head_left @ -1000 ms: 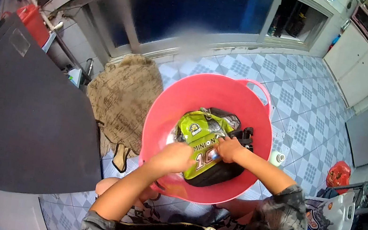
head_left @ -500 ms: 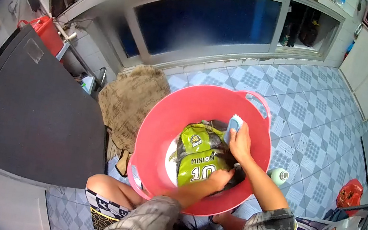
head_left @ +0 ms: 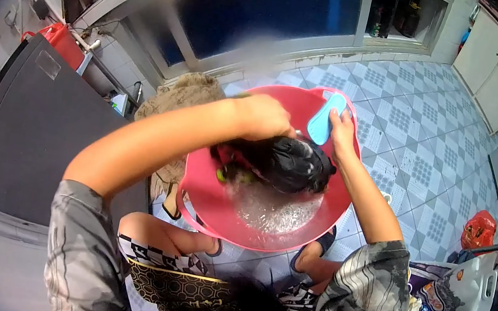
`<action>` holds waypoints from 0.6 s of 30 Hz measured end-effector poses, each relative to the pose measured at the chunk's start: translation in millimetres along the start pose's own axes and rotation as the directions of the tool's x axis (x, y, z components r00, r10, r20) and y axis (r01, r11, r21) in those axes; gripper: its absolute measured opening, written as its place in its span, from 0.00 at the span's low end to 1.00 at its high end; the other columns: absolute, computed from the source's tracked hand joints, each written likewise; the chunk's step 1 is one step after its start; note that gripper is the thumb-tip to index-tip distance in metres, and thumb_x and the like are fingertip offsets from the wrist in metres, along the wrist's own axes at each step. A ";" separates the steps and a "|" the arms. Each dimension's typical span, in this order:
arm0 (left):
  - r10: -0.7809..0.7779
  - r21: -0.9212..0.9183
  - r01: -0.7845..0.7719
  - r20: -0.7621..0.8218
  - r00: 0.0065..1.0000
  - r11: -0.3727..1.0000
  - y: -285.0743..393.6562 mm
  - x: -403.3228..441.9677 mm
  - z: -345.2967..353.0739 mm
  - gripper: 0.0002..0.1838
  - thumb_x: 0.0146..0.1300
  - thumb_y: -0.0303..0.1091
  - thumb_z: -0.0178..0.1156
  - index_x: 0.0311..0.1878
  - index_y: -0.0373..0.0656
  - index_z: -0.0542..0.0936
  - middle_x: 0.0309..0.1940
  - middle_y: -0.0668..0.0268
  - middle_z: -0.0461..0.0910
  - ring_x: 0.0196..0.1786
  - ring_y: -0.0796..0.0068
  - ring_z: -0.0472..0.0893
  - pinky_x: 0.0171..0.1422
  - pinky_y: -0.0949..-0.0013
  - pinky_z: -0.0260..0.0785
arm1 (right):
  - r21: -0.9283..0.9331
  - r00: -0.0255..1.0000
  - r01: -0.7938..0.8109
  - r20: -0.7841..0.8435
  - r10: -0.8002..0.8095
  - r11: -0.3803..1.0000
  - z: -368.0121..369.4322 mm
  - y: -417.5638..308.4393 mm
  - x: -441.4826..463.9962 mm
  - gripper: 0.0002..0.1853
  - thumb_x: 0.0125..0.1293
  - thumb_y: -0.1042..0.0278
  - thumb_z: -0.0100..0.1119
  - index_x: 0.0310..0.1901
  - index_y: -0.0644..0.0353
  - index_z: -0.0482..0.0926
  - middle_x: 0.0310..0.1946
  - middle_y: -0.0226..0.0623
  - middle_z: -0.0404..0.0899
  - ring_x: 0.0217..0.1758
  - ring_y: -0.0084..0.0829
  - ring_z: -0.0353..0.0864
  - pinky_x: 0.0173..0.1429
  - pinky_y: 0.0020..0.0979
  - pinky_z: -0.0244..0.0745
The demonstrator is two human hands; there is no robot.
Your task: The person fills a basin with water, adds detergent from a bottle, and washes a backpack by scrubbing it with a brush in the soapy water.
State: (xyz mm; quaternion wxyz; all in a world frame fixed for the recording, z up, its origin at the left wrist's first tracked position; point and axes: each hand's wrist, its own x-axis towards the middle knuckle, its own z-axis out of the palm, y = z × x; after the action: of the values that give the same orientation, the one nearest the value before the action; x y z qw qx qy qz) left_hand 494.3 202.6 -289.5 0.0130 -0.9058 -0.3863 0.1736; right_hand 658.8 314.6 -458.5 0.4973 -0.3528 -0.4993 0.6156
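A large pink tub stands on the floor between my feet, with sudsy water in its bottom. Inside it is a wet backpack, its black side toward me and a bit of its green panel showing low at the left. My left hand is closed on the bag's upper edge and holds it tilted up above the water. Near the tub's far right rim, my right hand grips a light-blue scrub brush. The brush's flat back faces me, and its bristles are hidden.
A brown mat lies behind the tub at the left, near a dark grey cabinet. Blue patterned tiles cover the floor. To the right are a red plastic bag and a white printed bag.
The backpack has been lifted and turned from its green lettered front to its black side. My left hand has moved up and away from me; the brush has turned its back toward me.
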 end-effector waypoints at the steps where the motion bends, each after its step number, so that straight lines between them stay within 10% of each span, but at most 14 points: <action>1: 0.001 -0.004 -0.001 -0.003 1.000 1.000 6.0 -1.1 -1.2 0.15 0.52 0.30 0.55 0.46 0.52 0.77 0.32 0.61 0.78 0.39 0.58 0.80 0.44 0.59 0.72 | -0.005 1.000 -0.002 -0.001 0.002 1.000 -1.7 -7.3 0.2 0.16 0.67 0.62 0.50 0.52 0.62 0.73 0.37 0.29 0.77 0.38 0.21 0.73 0.46 0.26 0.69; 4: 0.087 0.145 -0.051 -0.257 0.962 0.988 34.3 -6.7 20.1 0.06 0.54 0.32 0.52 0.35 0.50 0.76 0.27 0.65 0.75 0.35 0.65 0.80 0.38 0.64 0.72 | 0.045 0.992 -0.029 0.125 0.023 0.999 -2.1 -21.1 -4.0 0.17 0.67 0.62 0.52 0.53 0.61 0.73 0.39 0.29 0.77 0.39 0.21 0.74 0.46 0.27 0.70; 13: -0.163 -0.028 0.194 0.431 0.887 0.981 84.0 -17.0 239.8 0.18 0.52 0.37 0.59 0.49 0.56 0.78 0.42 0.56 0.77 0.50 0.50 0.75 0.54 0.50 0.67 | -0.456 0.852 -0.277 0.290 0.435 0.846 16.1 36.9 -10.3 0.22 0.65 0.66 0.51 0.60 0.63 0.67 0.48 0.44 0.77 0.47 0.32 0.77 0.53 0.34 0.71; 16: -0.249 -0.021 0.332 0.617 0.747 0.943 91.1 14.2 286.1 0.22 0.59 0.40 0.54 0.58 0.64 0.73 0.56 0.48 0.70 0.64 0.37 0.61 0.62 0.46 0.61 | -0.808 0.866 -0.053 0.256 0.430 0.587 35.6 85.6 2.1 0.22 0.63 0.65 0.51 0.57 0.66 0.69 0.45 0.49 0.78 0.47 0.39 0.78 0.52 0.38 0.71; 18: -0.527 -0.004 0.679 0.627 0.574 0.734 97.7 52.0 488.5 0.22 0.63 0.42 0.49 0.62 0.65 0.70 0.61 0.51 0.67 0.66 0.36 0.59 0.66 0.39 0.52 | -0.880 0.762 0.121 0.379 0.524 0.460 48.7 105.6 6.5 0.23 0.61 0.63 0.52 0.56 0.67 0.69 0.49 0.56 0.75 0.53 0.47 0.76 0.57 0.41 0.69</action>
State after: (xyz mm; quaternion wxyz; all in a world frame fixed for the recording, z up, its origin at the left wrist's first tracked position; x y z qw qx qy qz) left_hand 437.0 116.7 -779.7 -0.1598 -0.6111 -0.6755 0.3804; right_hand 584.3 307.3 -547.8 -0.0221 -0.3963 -0.8200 0.4123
